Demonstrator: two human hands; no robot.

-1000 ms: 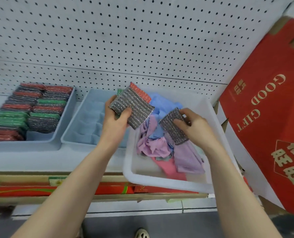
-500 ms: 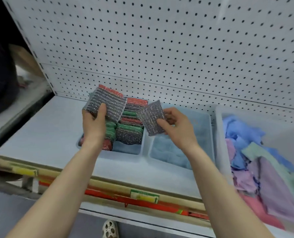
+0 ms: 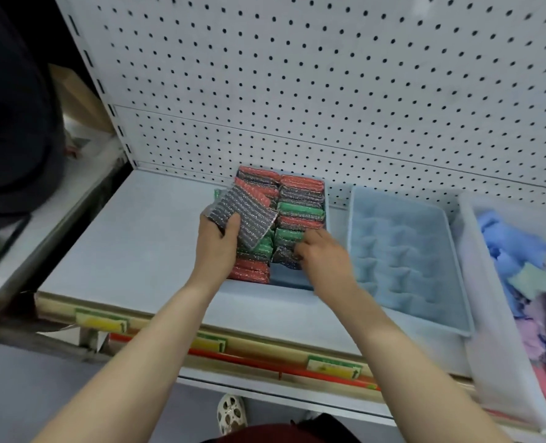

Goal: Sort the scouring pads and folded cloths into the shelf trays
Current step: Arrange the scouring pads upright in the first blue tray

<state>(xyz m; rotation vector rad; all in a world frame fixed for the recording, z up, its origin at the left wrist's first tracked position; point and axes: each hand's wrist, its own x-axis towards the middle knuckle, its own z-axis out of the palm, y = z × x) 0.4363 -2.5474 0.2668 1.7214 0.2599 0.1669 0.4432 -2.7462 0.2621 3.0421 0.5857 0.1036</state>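
A silver scouring pad (image 3: 244, 217) with a red back is gripped in the left hand (image 3: 219, 243), thumb across its face, held tilted just above the left side of the pad tray (image 3: 292, 287). That tray holds 2 rows of red, green and silver pads (image 3: 300, 207) standing on edge. The right hand (image 3: 324, 254) reaches into the near right corner of the tray, fingers curled at a dark silver pad (image 3: 284, 255) at the front of the right row; blur hides whether it grips it. Just right sits a blue tray (image 3: 457, 302) of folded blue cloths (image 3: 396, 251). Further right a white bin (image 3: 485, 314) holds loose cloths (image 3: 527, 282). All rest on the shelf (image 3: 128, 247) before a pegboard (image 3: 329, 75).
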